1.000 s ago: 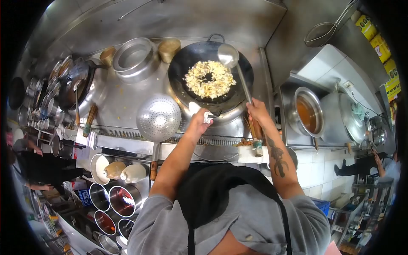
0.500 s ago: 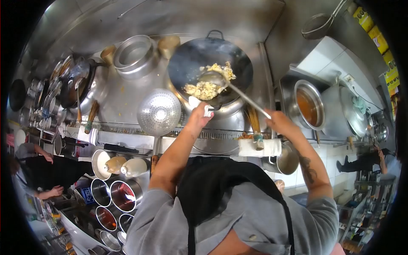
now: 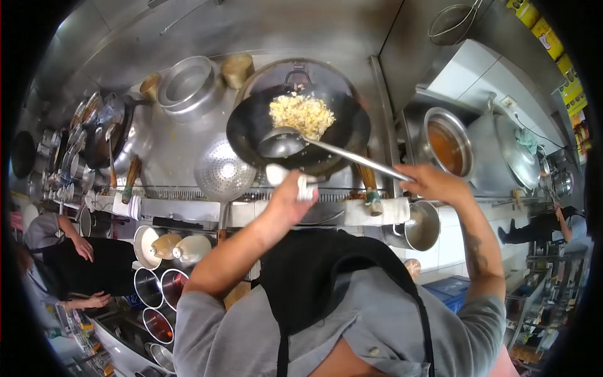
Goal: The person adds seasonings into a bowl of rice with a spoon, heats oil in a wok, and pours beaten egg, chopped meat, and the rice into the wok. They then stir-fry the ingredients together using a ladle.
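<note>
My left hand [image 3: 292,200] is closed around the near handle of a dark wok [image 3: 242,129], with a folded white cloth [image 3: 276,174] between palm and metal. The wok is pulled toward me and tilted off its burner ring [image 3: 251,78]. A loose heap of yellow and white food, which looks like egg fried rice [image 3: 301,115], lies toward its far side. My right hand [image 3: 433,182] grips the end of a long-handled ladle [image 3: 282,143]. The ladle's bowl is inside the wok, on the near side of the food.
A perforated strainer [image 3: 224,169] rests left of the wok, partly under its rim. Behind it stands a metal pot [image 3: 188,85]. To the right are a bamboo brush [image 3: 372,198] and a pot of brown liquid [image 3: 447,144]. Another person [image 3: 81,264] stands at far left.
The wok has come toward me and tipped, baring the burner behind it. The food has bunched together toward the far side. The ladle bowl has moved nearer and left, out of the food.
</note>
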Action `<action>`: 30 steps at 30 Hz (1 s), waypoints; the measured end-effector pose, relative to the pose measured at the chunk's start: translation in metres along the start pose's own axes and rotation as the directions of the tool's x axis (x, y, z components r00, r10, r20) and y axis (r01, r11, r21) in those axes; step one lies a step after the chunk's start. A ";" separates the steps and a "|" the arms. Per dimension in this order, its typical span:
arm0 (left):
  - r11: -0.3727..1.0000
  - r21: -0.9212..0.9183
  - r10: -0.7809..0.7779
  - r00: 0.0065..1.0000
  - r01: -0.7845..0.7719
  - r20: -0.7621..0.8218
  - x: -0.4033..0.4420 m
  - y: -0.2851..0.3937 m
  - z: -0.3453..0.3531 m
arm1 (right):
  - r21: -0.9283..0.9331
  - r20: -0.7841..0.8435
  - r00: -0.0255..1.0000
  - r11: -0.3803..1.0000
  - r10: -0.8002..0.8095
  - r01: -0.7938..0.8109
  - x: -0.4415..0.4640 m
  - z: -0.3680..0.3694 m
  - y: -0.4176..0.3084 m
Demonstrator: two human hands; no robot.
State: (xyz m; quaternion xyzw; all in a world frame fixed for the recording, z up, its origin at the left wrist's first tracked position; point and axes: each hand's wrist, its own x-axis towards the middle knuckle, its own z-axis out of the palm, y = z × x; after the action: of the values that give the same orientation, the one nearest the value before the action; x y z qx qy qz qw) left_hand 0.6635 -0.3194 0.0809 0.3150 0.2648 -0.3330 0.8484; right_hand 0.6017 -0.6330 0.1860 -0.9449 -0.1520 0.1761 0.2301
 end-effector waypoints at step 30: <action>0.994 0.057 0.091 0.996 -0.091 0.000 0.066 -0.022 -0.091 | 0.019 -0.581 0.812 0.998 0.053 -0.052 0.025 0.020 -0.020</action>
State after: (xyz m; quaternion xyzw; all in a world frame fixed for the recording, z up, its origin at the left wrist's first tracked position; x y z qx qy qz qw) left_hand 0.6679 -0.2938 -0.0307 0.3514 0.2418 -0.3008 0.8530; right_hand 0.6116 -0.5995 0.1721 -0.9572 -0.0482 -0.1145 0.2614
